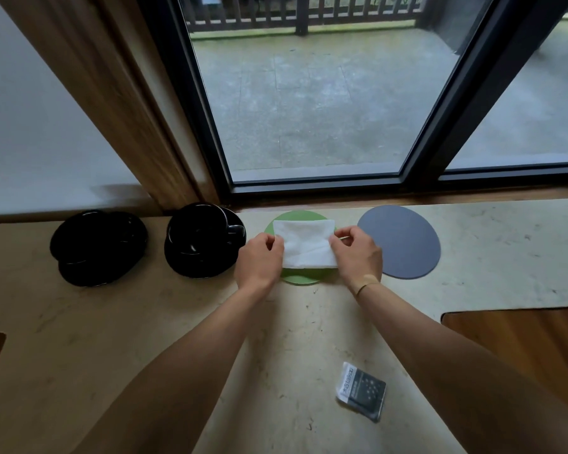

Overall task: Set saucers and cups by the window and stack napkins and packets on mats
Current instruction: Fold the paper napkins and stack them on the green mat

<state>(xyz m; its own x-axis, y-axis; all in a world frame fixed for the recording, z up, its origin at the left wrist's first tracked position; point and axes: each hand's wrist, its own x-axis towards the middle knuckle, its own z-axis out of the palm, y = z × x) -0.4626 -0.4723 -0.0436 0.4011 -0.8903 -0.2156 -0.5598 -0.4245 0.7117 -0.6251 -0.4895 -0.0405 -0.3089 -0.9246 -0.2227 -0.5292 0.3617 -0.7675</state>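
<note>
While both hands (309, 253) pinch its side edges, white napkin (304, 244) lies flat, long axis left-right, on green mat (300, 279).

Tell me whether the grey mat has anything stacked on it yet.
Bare. The grey mat shows an unbroken round surface. The white napkin sits on the green mat beside it, and the packet lies nearer on the counter.

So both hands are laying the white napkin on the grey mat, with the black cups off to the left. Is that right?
Not quite. The head view shows the left hand and right hand holding the white napkin over the green mat; the grey mat beside it lies bare. The black cups do sit to the left.
</note>
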